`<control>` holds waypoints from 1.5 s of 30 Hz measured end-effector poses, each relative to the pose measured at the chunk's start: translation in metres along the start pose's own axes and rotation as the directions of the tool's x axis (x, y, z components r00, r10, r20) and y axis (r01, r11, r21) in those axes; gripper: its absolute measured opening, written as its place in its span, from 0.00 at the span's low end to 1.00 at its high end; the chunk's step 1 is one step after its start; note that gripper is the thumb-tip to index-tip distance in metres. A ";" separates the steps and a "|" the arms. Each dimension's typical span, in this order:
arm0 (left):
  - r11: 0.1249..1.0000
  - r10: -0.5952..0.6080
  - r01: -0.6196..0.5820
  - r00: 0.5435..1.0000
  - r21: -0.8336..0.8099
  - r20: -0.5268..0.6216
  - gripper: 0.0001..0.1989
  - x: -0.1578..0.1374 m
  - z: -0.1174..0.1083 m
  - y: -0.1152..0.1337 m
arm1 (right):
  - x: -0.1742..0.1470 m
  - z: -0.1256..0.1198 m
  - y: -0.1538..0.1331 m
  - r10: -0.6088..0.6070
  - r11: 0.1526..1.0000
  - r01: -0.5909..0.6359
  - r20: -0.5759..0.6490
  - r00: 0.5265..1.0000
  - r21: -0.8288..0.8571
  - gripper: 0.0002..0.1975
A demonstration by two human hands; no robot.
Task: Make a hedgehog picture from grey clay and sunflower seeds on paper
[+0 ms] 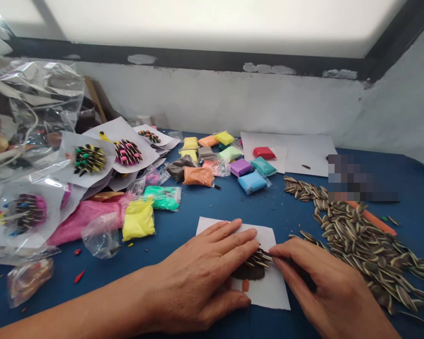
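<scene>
- Pinching what looks like one seed (266, 253), right hand (327, 285), long axis roughly 10-to-4
- Dark seeded mound (250, 273) at right fingertips' 8 o'clock, nearly touching
- Left hand (198, 270) nearer, spread flat, partly covering mound

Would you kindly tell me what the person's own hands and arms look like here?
Both the left hand and the right hand are bare, without gloves. The left forearm shows no sleeve, watch or bracelet. No ring shows on the left hand's fingers; some of the right hand's are hidden. The right forearm is out of view.
</scene>
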State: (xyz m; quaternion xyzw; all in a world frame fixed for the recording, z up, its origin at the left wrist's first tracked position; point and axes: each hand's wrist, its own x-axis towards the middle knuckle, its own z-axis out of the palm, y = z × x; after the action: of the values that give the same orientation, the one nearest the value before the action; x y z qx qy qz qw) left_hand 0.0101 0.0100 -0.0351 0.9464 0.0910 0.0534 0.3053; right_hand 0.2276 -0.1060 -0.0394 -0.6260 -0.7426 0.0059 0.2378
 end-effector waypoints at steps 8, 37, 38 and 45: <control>0.999 0.016 -0.017 1.000 -0.029 -0.025 0.35 -0.001 0.002 -0.003 | 0.002 0.001 -0.002 -0.006 0.999 0.006 0.015 1.000 0.045 0.07; 0.999 0.035 -0.035 0.999 0.005 -0.026 0.33 0.000 0.001 -0.003 | 0.001 -0.003 0.000 -0.028 0.999 0.027 -0.027 0.999 -0.039 0.04; 0.999 0.036 -0.036 0.999 0.005 -0.024 0.33 0.000 0.001 -0.003 | 0.001 -0.003 0.000 -0.026 0.999 0.024 -0.033 0.999 -0.040 0.04; 0.999 0.038 -0.038 0.999 0.010 -0.028 0.33 0.000 0.001 -0.003 | -0.001 -0.004 0.001 -0.059 0.998 0.057 -0.037 0.998 -0.036 0.04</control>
State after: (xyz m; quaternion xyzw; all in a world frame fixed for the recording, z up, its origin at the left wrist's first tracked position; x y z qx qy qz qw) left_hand 0.0095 0.0116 -0.0375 0.9485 0.0775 0.0723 0.2986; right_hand 0.2303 -0.1081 -0.0372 -0.6082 -0.7559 -0.0255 0.2410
